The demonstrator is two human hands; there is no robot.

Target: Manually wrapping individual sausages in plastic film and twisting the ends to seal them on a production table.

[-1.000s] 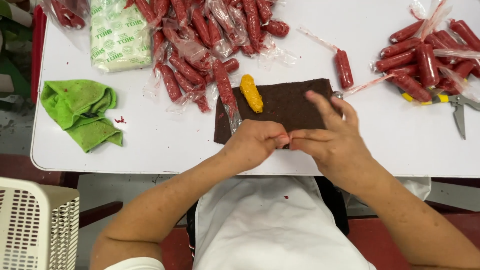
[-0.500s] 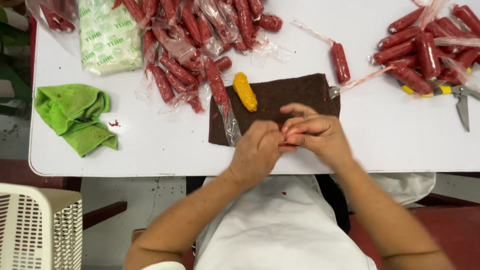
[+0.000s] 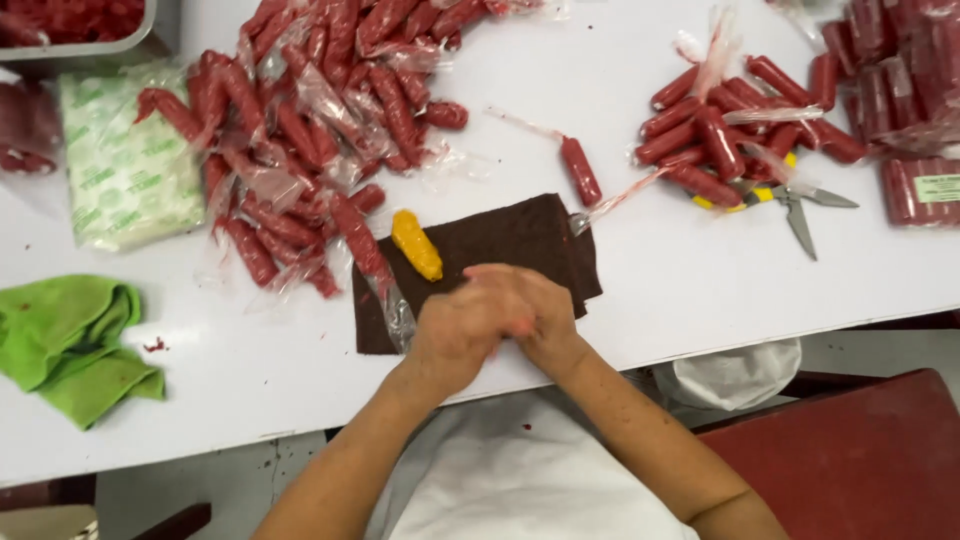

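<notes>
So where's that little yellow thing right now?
In the head view, the yellow piece lies on the left part of the dark brown cloth, just beyond the person's clasped hands and right of the pile of wrapped red sausages.

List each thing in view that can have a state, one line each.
Left hand: pressed against the right hand over the cloth; anything held is hidden.
Right hand: closed against the left.
Brown cloth: spread flat on the table.
Yellow piece: lying loose on the cloth.
Scissors: lying unheld, blades slightly apart.
Green rag: crumpled.
Single sausage: wrapped, lying apart from the piles.
</notes>
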